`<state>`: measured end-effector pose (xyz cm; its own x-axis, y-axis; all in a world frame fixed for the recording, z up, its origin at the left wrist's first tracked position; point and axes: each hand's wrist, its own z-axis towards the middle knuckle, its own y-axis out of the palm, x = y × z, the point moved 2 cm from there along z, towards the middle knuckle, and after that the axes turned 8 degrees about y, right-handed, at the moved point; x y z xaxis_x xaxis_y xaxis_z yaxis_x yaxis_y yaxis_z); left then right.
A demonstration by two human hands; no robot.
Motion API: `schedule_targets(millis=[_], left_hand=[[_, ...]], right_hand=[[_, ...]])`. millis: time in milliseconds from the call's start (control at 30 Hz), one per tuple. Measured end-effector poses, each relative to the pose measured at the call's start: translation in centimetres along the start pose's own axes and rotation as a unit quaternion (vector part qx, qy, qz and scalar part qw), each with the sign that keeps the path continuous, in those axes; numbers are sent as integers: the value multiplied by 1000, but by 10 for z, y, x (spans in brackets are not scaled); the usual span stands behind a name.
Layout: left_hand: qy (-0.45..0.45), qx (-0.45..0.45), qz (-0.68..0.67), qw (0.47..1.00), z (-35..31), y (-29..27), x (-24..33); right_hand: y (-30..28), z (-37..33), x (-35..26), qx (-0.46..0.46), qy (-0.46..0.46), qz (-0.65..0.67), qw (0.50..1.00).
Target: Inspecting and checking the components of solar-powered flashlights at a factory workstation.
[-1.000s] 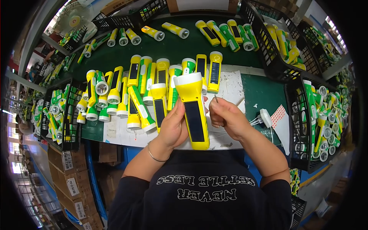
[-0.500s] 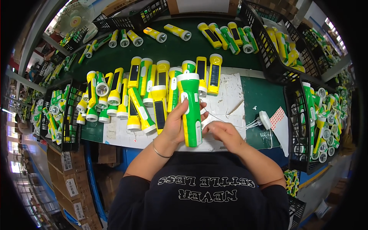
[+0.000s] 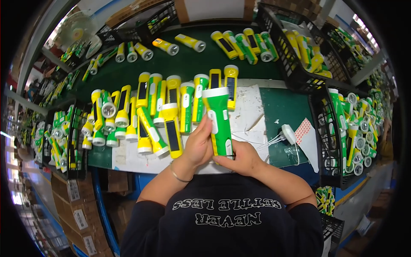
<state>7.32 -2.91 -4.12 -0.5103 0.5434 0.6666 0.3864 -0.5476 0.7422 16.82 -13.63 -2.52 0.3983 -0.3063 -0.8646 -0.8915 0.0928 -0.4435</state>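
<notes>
A green and yellow flashlight (image 3: 221, 126) with a white head stands nearly upright in front of me, its head pointing away. My left hand (image 3: 198, 144) is closed around its left side. At the tail end, my right hand (image 3: 245, 158) grips the body with the thumb across the lower edge; its other fingers are mostly hidden. Just left of my left hand lies a yellow flashlight (image 3: 172, 132) with a dark solar panel. More green and yellow flashlights (image 3: 147, 128) lie close together further left and behind.
A white device with thin cables (image 3: 289, 135) lies to the right, beside a sheet of red dots (image 3: 303, 130). Black crates of flashlights stand at the right (image 3: 338, 169), far right (image 3: 295, 70) and left (image 3: 77, 160). Across the green table (image 3: 171, 60), a row of flashlights (image 3: 187, 42) lies at the back.
My right hand has come in from beside the flashlight and now holds its tail end. The flashlight leans slightly differently in my left hand. The whole view has shifted a little.
</notes>
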Motion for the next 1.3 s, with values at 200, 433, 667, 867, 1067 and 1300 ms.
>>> schedule_targets(millis=[200,433,667,867,1067,1300], left_hand=[[28,-53,4,998,-2,-2,19],[-16,-73,24,997,8,10,5],[-22,-128,85,988,5,21,16],[-21,-128,85,988,0,28,21],[-25,-206,72,976,4,46,15],[-43,-139,3,989,-2,33,17]], right_hand=[[-123,-35,10,280,5,244,928],[-144,-78,38,157,-46,336,928],[-110,-52,17,10,-71,264,962],[-86,-36,1,-59,-42,209,975],[-50,-22,-7,-145,-67,195,968],[-35,-19,-17,-200,-3,254,946]])
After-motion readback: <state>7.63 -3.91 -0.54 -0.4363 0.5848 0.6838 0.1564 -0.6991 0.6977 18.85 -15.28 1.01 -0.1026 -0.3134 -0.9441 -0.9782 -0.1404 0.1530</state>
